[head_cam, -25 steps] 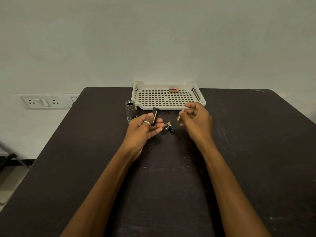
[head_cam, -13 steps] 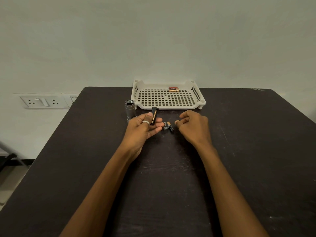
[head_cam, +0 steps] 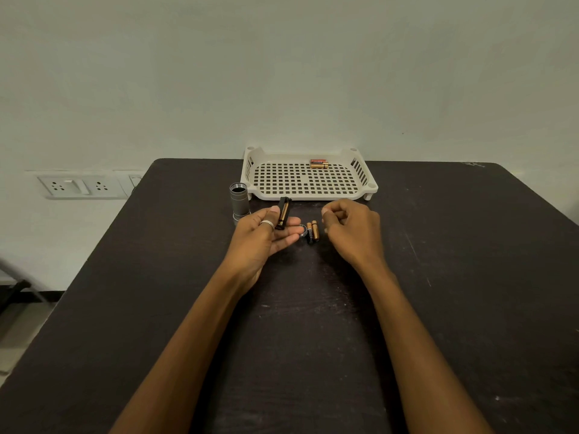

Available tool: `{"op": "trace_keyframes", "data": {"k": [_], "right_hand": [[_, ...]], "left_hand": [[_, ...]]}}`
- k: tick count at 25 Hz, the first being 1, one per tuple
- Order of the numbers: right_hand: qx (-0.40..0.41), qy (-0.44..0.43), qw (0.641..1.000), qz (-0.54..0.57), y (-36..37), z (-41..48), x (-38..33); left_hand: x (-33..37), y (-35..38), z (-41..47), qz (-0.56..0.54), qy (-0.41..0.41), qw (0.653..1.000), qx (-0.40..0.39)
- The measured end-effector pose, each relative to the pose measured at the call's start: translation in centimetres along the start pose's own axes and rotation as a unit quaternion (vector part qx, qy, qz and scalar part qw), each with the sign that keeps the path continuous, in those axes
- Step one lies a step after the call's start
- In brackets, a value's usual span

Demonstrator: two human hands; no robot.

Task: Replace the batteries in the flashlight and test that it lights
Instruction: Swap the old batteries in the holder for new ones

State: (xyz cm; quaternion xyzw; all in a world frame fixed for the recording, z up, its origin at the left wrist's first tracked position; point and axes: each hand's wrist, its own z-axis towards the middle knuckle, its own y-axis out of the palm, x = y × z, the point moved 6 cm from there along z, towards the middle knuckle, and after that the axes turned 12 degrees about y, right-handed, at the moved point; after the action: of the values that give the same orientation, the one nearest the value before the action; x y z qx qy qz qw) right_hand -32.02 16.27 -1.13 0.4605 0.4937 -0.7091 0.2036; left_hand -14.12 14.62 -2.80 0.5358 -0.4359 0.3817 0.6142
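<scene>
While L hand (head_cam: 261, 238) grips batt holder (head_cam: 284, 213), R hand (head_cam: 354, 230) curls empty; tray (head_cam: 313, 196) holds batts (head_cam: 319, 164)

the table (head_cam: 438, 277) under my arms is dark and matt, rough-looking, scuffed with pale scratches. the tray (head_cam: 313, 196) is cream plastic, smooth with a soft sheen. the flashlight body (head_cam: 238, 203) looks like satin grey metal, threaded at its rim. the holder (head_cam: 284, 213) in my left hand (head_cam: 263, 238) is black plastic; my ring (head_cam: 267, 223) is polished metal. the loose batteries (head_cam: 312, 231) have glossy copper-and-black wrapping.
</scene>
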Motion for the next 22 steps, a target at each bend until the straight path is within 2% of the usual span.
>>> {"op": "trace_keyframes", "data": {"k": [1, 3, 5, 6, 11, 16, 22], "right_hand": [[-0.015, -0.014, 0.999, 0.026, 0.0, -0.2, -0.5], [-0.121, -0.033, 0.989, 0.081, 1.1, -0.9, -1.5], [-0.202, -0.047, 0.975, 0.08, 2.5, -1.7, -2.1], [-0.211, -0.056, 0.974, 0.067, 3.0, -2.0, -2.3], [-0.157, -0.072, 0.981, 0.089, 3.3, -2.2, -2.8], [-0.118, -0.118, 0.985, 0.046, 2.8, -2.3, -3.2], [-0.107, -0.102, 0.985, 0.084, 2.5, -2.2, -3.1]], "left_hand": [[0.0, 0.0, -0.1, -0.009, -0.004, 1.0, 0.001], [0.1, 0.1, -0.2, -0.032, -0.01, 0.999, -0.004], [0.3, 0.1, -0.2, -0.05, -0.013, 0.999, -0.013], [0.4, 0.0, -0.2, -0.055, -0.014, 0.998, -0.016], [0.2, 0.5, -0.5, -0.044, -0.034, 0.997, -0.058], [0.1, 0.2, -0.2, 0.015, 0.021, 0.999, -0.033], [0.2, 0.4, -0.3, -0.045, 0.009, 0.998, -0.037]]}}
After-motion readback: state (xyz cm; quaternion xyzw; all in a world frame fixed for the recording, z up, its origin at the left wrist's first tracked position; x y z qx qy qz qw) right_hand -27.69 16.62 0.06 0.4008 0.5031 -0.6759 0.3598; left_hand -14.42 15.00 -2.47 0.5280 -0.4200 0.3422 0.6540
